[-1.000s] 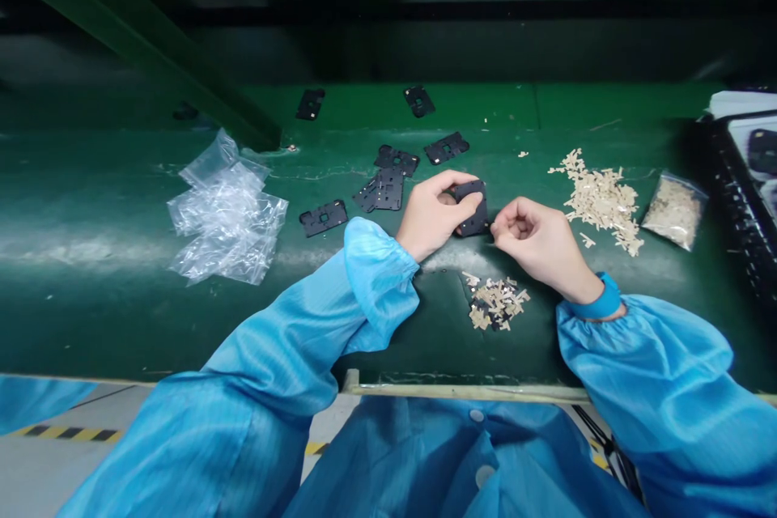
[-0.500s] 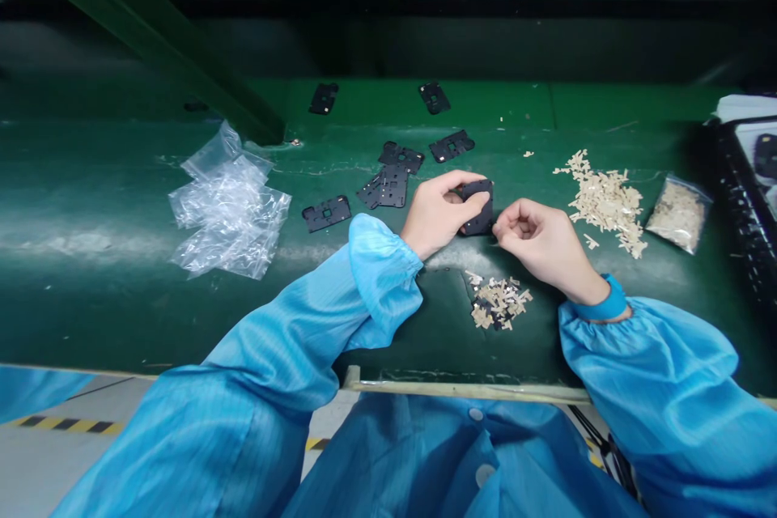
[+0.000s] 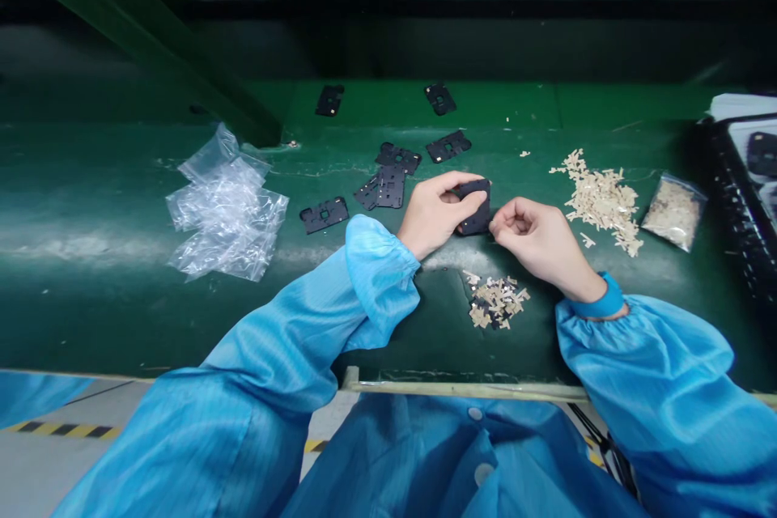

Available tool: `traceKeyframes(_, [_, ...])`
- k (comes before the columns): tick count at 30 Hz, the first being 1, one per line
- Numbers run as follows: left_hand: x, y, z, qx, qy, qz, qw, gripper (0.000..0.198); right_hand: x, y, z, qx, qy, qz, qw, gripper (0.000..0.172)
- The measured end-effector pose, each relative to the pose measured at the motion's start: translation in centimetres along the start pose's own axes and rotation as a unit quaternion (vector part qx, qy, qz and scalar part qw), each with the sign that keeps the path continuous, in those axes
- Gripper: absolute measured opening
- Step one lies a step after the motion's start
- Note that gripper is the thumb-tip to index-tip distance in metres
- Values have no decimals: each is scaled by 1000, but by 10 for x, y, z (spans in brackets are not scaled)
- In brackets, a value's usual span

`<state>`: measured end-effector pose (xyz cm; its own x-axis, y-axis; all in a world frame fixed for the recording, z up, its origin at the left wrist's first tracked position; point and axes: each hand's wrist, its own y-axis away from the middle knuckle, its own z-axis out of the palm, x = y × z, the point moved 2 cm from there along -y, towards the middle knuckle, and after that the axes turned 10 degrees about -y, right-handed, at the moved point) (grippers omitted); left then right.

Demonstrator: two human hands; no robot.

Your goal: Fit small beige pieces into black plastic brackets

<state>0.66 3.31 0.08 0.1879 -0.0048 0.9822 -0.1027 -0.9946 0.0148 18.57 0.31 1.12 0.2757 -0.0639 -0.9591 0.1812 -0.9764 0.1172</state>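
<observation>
I am cataloguing this scene from the head camera, largest items first. A green conveyor belt (image 3: 121,316) is stretching across the view beneath a green steel beam (image 3: 146,32), and blue antistatic sleeves (image 3: 285,332) are reaching onto it from the bottom edge. A black tray (image 3: 722,178) is sitting at the far right, and crumpled clear plastic bags (image 3: 227,206) are lying on the belt to the left. Several black perforated plates (image 3: 324,214) are lying scattered ahead of the hands, two of them overlapping. A loose heap of beige pieces (image 3: 600,202) is lying right of the hands, beside a clear bag of similar pieces (image 3: 673,212). A smaller mixed heap of beige and dark pieces (image 3: 494,301) is lying below and between the hands. The left hand (image 3: 434,214) is curling closed, gripping a held black plate (image 3: 474,206) by its edge, up off the belt. The right hand (image 3: 531,247) is half closed, its fingertips (image 3: 496,222) pinching together just beside that plate; I cannot tell whether they are holding anything. A blue wristband (image 3: 604,299) is circling the right wrist.
</observation>
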Motion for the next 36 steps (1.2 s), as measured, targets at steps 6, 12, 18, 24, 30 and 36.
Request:
traceKeyframes(6, [-3,-1,-1,-8,5,7,1000,26,0,0,-2,-11,-4,7,1000,4])
traceKeyframes(12, [-2,-1,-1,-11,8,7,1000,27,-2,-2,-4,-32,-43,27,998,3])
traceKeyframes(18, [-4,-2,0,-8,7,4,1000,24,-2,-3,-6,-35,-52,28,998,3])
traceKeyframes(24, [-3,-1,0,-5,-4,5,1000,22,-1,0,-3,-17,-27,22,999,5])
traceKeyframes(30, [-1,0,0,-4,-6,-8,1000,22,-2,0,-1,-14,-8,15,1000,5])
traceKeyframes(36, [0,1,1,1,-6,-11,1000,21,-2,0,-1,-25,-14,19,999,5])
